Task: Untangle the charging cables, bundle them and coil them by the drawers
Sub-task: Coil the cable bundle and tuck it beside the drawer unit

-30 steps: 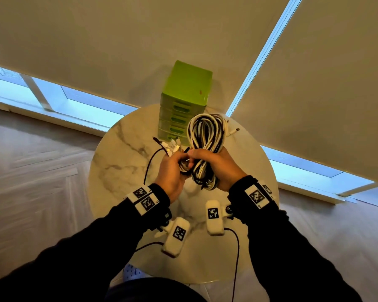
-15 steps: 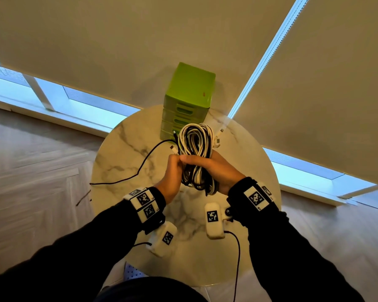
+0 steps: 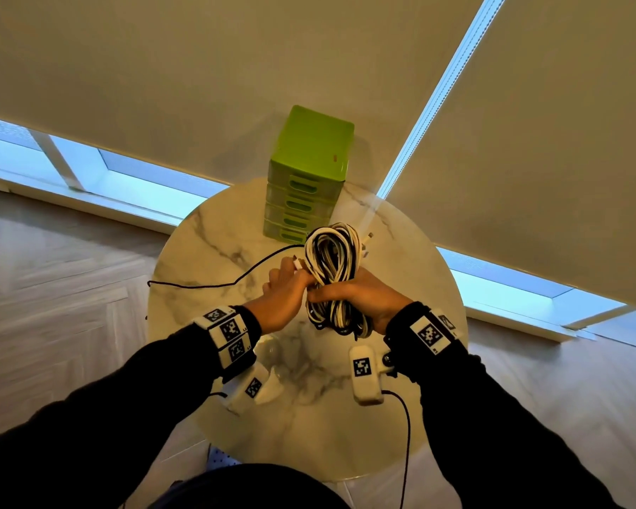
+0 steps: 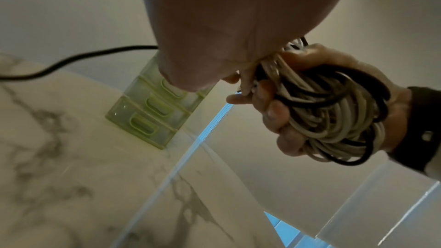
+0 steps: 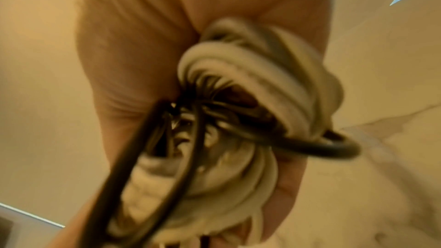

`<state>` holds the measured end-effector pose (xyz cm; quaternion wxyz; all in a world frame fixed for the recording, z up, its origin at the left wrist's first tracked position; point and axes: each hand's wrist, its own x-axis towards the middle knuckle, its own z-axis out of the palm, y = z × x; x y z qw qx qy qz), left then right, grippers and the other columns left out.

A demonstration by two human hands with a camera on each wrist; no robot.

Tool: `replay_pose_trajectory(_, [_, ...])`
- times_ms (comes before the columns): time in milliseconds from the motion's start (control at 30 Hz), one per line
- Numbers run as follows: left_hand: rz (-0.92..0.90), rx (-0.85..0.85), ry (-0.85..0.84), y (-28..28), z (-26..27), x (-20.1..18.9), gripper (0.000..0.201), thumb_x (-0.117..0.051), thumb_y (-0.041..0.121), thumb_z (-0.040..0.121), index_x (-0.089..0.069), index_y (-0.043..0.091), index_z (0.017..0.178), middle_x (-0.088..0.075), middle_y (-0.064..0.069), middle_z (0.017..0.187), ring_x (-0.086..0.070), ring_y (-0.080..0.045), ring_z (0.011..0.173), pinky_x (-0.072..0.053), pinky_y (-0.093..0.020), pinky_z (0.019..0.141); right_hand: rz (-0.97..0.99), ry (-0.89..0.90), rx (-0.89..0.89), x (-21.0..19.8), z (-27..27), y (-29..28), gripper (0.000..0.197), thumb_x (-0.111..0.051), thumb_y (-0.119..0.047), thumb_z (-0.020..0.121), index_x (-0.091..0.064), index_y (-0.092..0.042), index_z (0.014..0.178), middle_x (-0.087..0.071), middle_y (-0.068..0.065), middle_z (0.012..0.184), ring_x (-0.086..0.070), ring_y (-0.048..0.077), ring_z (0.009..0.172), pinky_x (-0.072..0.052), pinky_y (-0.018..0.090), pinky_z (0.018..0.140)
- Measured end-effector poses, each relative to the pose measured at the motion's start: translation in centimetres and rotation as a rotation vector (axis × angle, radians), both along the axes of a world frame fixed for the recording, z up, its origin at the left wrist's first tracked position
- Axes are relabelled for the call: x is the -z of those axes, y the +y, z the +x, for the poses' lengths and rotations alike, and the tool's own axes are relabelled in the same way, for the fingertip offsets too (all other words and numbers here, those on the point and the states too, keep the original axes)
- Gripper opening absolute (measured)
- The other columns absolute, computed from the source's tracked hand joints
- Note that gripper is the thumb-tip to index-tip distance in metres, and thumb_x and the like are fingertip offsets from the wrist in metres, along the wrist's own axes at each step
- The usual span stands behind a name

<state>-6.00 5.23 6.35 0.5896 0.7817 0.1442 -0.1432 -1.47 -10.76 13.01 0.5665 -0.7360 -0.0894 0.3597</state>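
A coiled bundle of white and black charging cables (image 3: 333,259) stands upright over the round marble table (image 3: 199,259), just in front of the green drawer unit (image 3: 305,185). My right hand (image 3: 340,293) grips the bundle round its middle; the right wrist view shows the loops (image 5: 238,91) pressed against its palm (image 5: 143,54). My left hand (image 3: 300,273) is curled against the bundle's left side and holds a loose black cable (image 3: 235,281), which trails left over the table. In the left wrist view the right hand (image 4: 286,112) clasps the coil (image 4: 334,120) beside the drawers (image 4: 148,112).
Beige roller blinds (image 3: 199,86) hang right behind the table and the drawers, with a window strip below them. Wooden floor (image 3: 52,288) surrounds the table. A white wrist camera (image 3: 364,372) with a thin black lead (image 3: 406,435) hangs under my right wrist.
The black cable's loose length has swung out to the left and now lies across the table. Both hands and the bundle have stayed in front of the drawers.
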Motion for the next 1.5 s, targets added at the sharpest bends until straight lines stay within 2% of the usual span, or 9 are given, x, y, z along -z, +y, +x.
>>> replay_pose_trajectory(167, [-0.01,0.34,-0.112,0.6,-0.5,-1.9,0.041,-0.031,0.041,0.108,-0.048,0.025,0.142,-0.051,0.004,0.139,-0.048,-0.008,0.126,-0.035,-0.032,0.11,-0.027,-0.034,0.027,1.0,-0.2,-0.8,0.034,-0.082,-0.005,0.075,-0.074,-0.009,0.108,-0.077,0.01,0.099,-0.072,0.024,0.095,-0.057,0.044,0.093])
replay_pose_trajectory(267, [-0.086,0.323,-0.138,0.9,-0.7,-3.0,0.029,-0.041,0.025,0.109,-0.062,0.012,0.096,-0.057,0.0,0.082,-0.052,-0.005,0.073,-0.044,-0.025,0.077,0.02,-0.061,0.036,0.9,-0.4,-1.5,0.036,-0.083,-0.009,0.077,-0.073,-0.01,0.112,-0.077,0.009,0.102,-0.073,0.023,0.098,-0.058,0.036,0.089])
replay_pose_trajectory(333, [-0.131,0.247,-0.181,0.9,-0.6,-2.8,0.024,-0.051,0.018,0.105,-0.065,0.002,0.093,-0.059,-0.002,0.073,-0.055,-0.006,0.064,-0.048,-0.023,0.069,0.048,-0.084,0.014,0.6,-0.7,-1.8,0.035,-0.083,-0.009,0.077,-0.073,-0.008,0.111,-0.077,0.011,0.1,-0.074,0.024,0.097,-0.058,0.031,0.086])
replay_pose_trajectory(667, [-0.159,0.008,-0.175,0.6,-0.7,-2.6,0.011,-0.075,0.0,0.085,-0.075,0.005,0.095,-0.078,-0.012,0.084,-0.076,-0.019,0.077,-0.055,-0.022,0.065,-0.051,-0.247,0.076,2.1,-1.1,-2.1,0.037,-0.08,0.004,0.069,-0.072,-0.01,0.103,-0.076,0.003,0.09,-0.07,0.011,0.081,-0.056,0.025,0.071])
replay_pose_trajectory(967, [-0.296,0.006,-0.245,0.2,-1.5,-2.5,0.016,-0.072,-0.003,0.088,-0.069,0.003,0.102,-0.078,-0.015,0.087,-0.076,-0.019,0.08,-0.056,-0.023,0.068,-0.052,-0.103,0.051,2.3,-1.2,-3.3,0.031,-0.08,0.001,0.072,-0.073,-0.007,0.101,-0.075,0.005,0.088,-0.069,0.015,0.082,-0.056,0.024,0.07])
replay_pose_trajectory(1133, [0.029,0.101,-0.366,0.4,-1.2,-1.4,0.019,-0.081,0.017,0.084,-0.074,0.019,0.102,-0.078,0.005,0.088,-0.071,-0.003,0.084,-0.055,-0.022,0.079,-0.081,-0.152,0.119,3.1,-2.0,-3.2,0.025,-0.079,0.001,0.071,-0.073,-0.007,0.094,-0.073,0.001,0.079,-0.067,0.012,0.074,-0.054,0.026,0.067])
replay_pose_trajectory(1267, [0.321,0.055,-0.464,1.1,-1.1,-0.8,0.061,-0.08,0.055,0.077,-0.057,0.032,0.129,-0.056,0.013,0.123,-0.05,0.0,0.11,-0.039,-0.014,0.092,-0.027,-0.094,0.162,3.1,-2.1,-4.0,0.021,-0.077,-0.002,0.072,-0.073,-0.008,0.092,-0.072,0.007,0.077,-0.068,0.02,0.075,-0.058,0.033,0.068])
replay_pose_trajectory(1367, [0.076,0.085,-0.153,1.0,-1.1,-0.1,0.046,-0.055,0.057,0.096,-0.058,0.023,0.126,-0.063,0.004,0.13,-0.058,-0.015,0.125,-0.047,-0.035,0.104,0.034,-0.073,0.167,2.5,-1.9,-4.4,0.028,-0.08,-0.008,0.067,-0.073,-0.011,0.094,-0.074,0.012,0.084,-0.07,0.025,0.079,-0.06,0.041,0.076])
replay_pose_trajectory(1500, [-0.572,-0.223,0.05,-1.3,-1.2,-1.1,0.024,-0.04,0.036,0.109,-0.053,0.016,0.108,-0.07,-0.006,0.107,-0.071,-0.026,0.105,-0.056,-0.053,0.095,0.038,-0.059,0.104,2.6,-2.1,-4.1,0.025,-0.077,0.001,0.07,-0.074,-0.009,0.092,-0.074,0.011,0.085,-0.07,0.024,0.079,-0.059,0.04,0.077])
